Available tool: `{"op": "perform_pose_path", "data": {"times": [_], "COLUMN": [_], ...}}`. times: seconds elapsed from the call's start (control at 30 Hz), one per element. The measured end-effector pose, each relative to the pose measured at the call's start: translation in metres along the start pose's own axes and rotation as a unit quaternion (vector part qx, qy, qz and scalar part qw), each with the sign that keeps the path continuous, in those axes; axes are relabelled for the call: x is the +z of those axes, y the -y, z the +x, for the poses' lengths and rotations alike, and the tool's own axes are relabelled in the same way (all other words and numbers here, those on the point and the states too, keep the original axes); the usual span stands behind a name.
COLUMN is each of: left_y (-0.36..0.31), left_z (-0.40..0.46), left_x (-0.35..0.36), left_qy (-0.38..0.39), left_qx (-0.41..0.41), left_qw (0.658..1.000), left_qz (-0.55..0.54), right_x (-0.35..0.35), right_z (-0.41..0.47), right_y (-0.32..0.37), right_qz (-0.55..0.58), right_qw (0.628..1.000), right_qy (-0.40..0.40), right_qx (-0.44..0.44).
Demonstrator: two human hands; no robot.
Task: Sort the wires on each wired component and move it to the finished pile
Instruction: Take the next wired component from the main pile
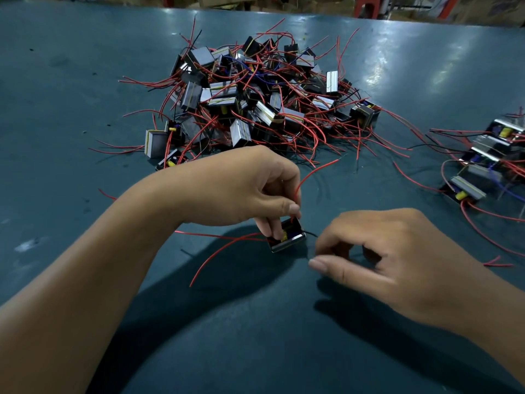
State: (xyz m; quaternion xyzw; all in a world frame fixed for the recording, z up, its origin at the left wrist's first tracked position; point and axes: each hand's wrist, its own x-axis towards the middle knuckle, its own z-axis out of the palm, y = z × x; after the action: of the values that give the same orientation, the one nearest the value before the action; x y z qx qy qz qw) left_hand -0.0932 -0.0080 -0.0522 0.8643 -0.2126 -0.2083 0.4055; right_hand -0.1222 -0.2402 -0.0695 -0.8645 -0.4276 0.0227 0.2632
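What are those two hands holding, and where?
Left hand holds the wired component by its top; right hand pinches its thin black wire near the end.

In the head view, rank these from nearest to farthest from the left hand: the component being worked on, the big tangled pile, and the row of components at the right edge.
1. The component: under the left hand, held by its fingertips.
2. The tangled pile: just beyond the hand, mid-table.
3. The row of components: far right edge.
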Motion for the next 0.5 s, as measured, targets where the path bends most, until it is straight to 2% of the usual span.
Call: {"op": "perform_pose_path", "data": {"times": [0.2,0.5], "left_y": [0.002,0.001], "left_z": [-0.005,-0.004], "left_x": [-0.003,-0.003], "left_qy": [0.038,0.037], "left_qx": [0.006,-0.003], "left_qw": [0.999,0.999], "left_qz": [-0.036,-0.037], "right_x": [-0.005,-0.005], "right_z": [-0.001,-0.001], "right_y": [-0.01,-0.016], "right_qz": [0.079,0.082], "right_qw": [0.989,0.988], "right_qy": [-0.03,-0.014], "right_qx": [0.12,0.127]}}
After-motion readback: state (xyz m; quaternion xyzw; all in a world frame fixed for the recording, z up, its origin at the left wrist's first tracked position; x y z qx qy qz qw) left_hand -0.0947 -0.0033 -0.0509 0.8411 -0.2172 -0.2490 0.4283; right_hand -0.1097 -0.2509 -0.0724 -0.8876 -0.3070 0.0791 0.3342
